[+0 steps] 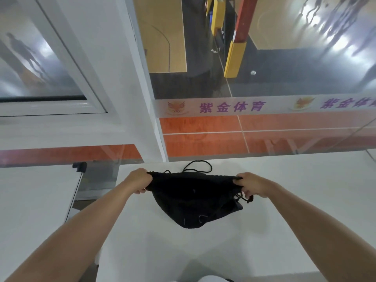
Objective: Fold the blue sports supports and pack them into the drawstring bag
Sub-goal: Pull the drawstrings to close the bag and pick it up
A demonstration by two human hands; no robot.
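Note:
A black drawstring bag [191, 200] lies on the white table [284, 200], its mouth stretched wide between my hands. My left hand [139, 180] grips the left end of the bag's gathered top edge. My right hand [251, 185] grips the right end, with the cord's knotted ends dangling below its fingers. A loop of black cord [198, 166] lies on the table behind the bag. No blue sports supports are in view; the bag looks bulky, but what is inside is hidden.
A second white table [30, 200] stands to the left across a narrow gap. A glass wall [264, 129] runs along the table's far edge, with a sports court below. A white pillar [130, 78] and a window frame rise at the left.

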